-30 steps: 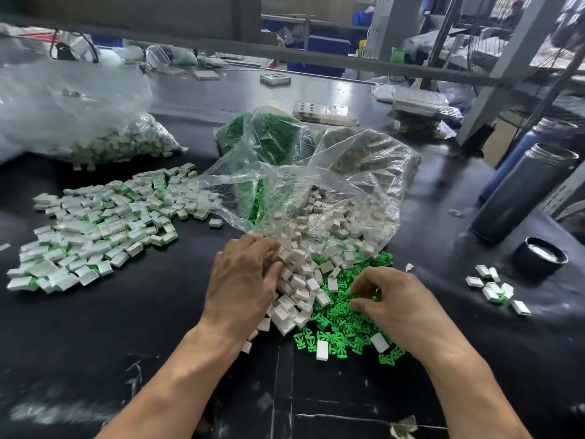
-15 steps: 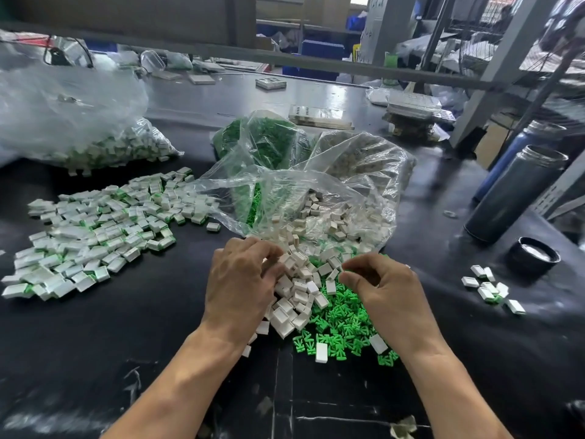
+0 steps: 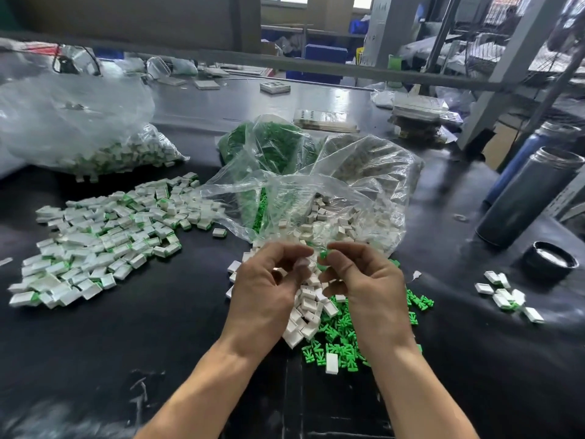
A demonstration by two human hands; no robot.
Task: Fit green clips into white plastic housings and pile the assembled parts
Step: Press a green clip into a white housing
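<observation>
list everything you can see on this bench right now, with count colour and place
assembled parts pile: many, white and green, table left
bag of assembled parts: one, clear, far left
bag of green clips: one, clear, centre back
bag of white housings: one, clear, open, centre
loose white housings: many, under the hands
loose green clips: many, front of centre
small cluster of parts: few, white and green, right
flasks: two, dark grey and blue, right
cap: one, black, right
left hand: holds something pale, blurred
right hand: pinches a green clip
</observation>
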